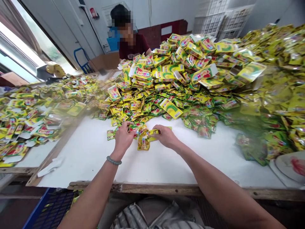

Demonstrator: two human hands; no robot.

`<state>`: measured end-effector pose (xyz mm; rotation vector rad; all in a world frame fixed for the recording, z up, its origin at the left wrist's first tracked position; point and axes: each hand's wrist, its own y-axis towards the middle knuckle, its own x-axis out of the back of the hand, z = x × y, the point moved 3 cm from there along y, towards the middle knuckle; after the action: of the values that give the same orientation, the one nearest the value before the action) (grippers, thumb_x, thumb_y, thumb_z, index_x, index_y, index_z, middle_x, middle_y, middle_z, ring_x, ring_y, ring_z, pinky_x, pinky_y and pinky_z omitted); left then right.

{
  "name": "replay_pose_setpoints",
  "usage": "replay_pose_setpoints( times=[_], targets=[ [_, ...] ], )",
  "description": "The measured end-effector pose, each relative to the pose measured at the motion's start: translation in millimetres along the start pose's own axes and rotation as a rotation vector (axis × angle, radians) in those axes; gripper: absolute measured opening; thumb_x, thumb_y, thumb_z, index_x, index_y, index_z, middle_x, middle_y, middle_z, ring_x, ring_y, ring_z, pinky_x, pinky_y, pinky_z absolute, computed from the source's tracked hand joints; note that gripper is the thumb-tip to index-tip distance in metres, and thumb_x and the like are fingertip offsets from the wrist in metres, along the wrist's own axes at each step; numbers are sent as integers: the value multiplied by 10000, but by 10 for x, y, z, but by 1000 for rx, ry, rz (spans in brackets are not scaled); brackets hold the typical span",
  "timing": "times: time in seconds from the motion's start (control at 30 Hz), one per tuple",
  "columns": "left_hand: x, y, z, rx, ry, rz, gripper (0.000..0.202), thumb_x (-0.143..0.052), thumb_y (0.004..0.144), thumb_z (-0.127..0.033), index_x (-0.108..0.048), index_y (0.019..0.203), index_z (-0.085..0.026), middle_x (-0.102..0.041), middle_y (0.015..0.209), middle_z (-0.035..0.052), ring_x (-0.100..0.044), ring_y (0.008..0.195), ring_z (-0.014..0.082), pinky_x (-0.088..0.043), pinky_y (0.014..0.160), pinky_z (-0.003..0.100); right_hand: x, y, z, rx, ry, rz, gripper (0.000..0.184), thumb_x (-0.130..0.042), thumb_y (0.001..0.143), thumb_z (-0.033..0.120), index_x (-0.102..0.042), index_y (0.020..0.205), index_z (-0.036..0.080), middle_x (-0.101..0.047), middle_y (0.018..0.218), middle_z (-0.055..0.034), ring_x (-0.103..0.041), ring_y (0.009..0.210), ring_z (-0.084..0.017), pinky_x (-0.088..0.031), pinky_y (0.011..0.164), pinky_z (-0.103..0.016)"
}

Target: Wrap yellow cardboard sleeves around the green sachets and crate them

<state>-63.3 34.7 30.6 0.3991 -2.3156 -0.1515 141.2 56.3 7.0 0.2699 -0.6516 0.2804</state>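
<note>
Left hand (124, 136) & right hand (166, 136) both pinch one short strip of packets (143, 131), low over the white table (154, 165). The strip runs side to side w/ a hand on each end, so both are just as near. One hanging packet (143, 144) droops from the middle. The big pile (171, 86) sits right behind the hands, away from the person. A blue crate (51, 208) is under the table edge on the left, w/ a few packets in it. White crates (214, 19) are stacked at the back; can't tell what's inside.
</note>
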Motion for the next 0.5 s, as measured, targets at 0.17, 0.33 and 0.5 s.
replay_pose_setpoints(
  times=[0.17, 0.33, 0.5],
  targets=[
    [-343, 67, -210, 80, -701, 150, 399, -775, 623, -482, -634, 807, -158, -613, 686, 4, -544, 638, 145, -436, 646, 270, 119, 1, 20, 2, 576, -1, 350, -645, 775, 539, -588, 868, 207, -629, 748, -12, -573, 705, -175, -417, 619, -281],
    [-638, -81, -367, 243, -1087, 262, 442, -799, 617, -524, -568, 695, -155, -548, 611, -33, -493, 562, 94, -407, 569, 225, 78, 23, -60, -67, 536, -137, 381, -719, 689, 530, -583, 824, 201, -570, 670, 14, -522, 640, -145, -398, 569, -258],
    [-686, -168, -330, 277, -1141, 264, 457, -903, 472, -325, -622, 787, -150, -620, 691, -26, -595, 693, 122, -447, 659, 229, 14, 29, -105, -149, 561, -167, 399, -728, 669, 514, -558, 818, 184, -526, 666, 21, -483, 629, -127, -383, 573, -252]
  ],
)
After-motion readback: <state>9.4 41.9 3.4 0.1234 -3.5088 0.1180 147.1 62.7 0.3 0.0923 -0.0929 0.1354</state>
